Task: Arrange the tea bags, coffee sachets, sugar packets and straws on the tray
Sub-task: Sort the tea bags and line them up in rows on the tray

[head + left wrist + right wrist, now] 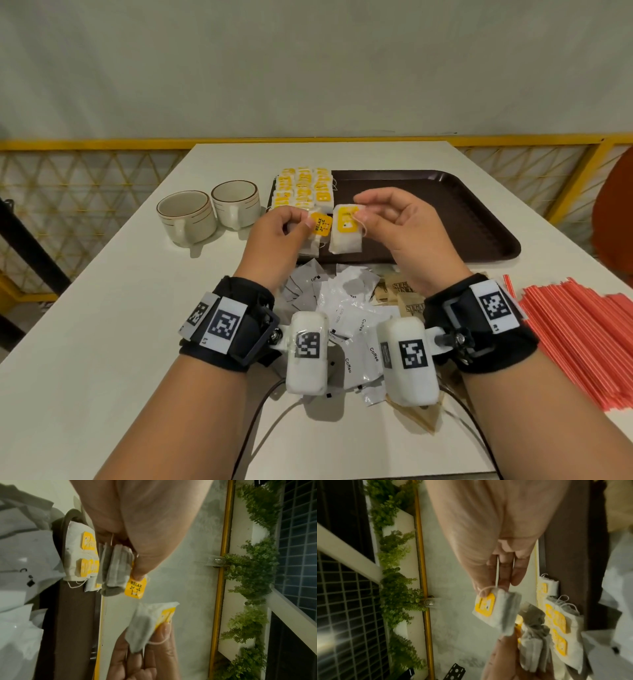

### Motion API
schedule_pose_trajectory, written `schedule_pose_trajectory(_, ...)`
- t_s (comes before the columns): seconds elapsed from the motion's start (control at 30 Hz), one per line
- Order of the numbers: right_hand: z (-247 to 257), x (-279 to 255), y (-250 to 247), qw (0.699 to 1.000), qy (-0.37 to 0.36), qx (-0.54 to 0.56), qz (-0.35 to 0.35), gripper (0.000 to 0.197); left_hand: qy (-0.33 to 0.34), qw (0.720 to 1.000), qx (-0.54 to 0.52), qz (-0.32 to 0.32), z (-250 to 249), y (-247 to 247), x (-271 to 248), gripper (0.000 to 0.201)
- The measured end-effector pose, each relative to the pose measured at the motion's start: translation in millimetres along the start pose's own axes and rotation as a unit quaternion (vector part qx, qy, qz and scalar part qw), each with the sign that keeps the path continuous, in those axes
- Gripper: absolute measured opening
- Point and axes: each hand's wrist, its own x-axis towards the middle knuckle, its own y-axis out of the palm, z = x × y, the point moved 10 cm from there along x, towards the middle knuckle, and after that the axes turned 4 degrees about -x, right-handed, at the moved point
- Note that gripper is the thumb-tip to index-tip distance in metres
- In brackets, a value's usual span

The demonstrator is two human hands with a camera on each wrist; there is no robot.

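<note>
A dark brown tray (445, 212) lies on the white table, with several yellow-tagged tea bags (305, 186) laid in rows at its far left corner. My left hand (284, 226) grips a small bundle of tea bags (115, 566) above the tray's near left edge, thumb on a yellow "RELAX" tag (136, 588). My right hand (387, 219) pinches a single tea bag (346, 229) by its yellow tag, just right of the left hand. White coffee sachets (346, 315), brown sugar packets (400, 291) and red straws (579, 335) lie on the table in front of the tray.
Two cream cups (209, 212) stand left of the tray. A yellow railing (102, 144) runs behind the table. Cables (260, 411) trail over the near table edge. Most of the tray's surface is bare.
</note>
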Motion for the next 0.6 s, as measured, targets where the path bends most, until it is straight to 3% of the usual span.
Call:
schedule_pose_trajectory(0.17,-2,-2,13,0.992,-0.008,-0.112,0.064,0.019,0.035,0.996,0.066,0.039,-13,10,-6,0.011)
schedule_pose_trajectory(0.37,-4,0,9,0.989,-0.007,-0.145,0.04,0.022,0.049,0.99,0.106,0.079,-14,19,-8,0.008)
schedule_pose_trajectory(0.6,-5,-1,10,0.984,-0.01,-0.171,0.049,0.018,0.049,0.994,0.043,0.092,-16,21,-9,0.013)
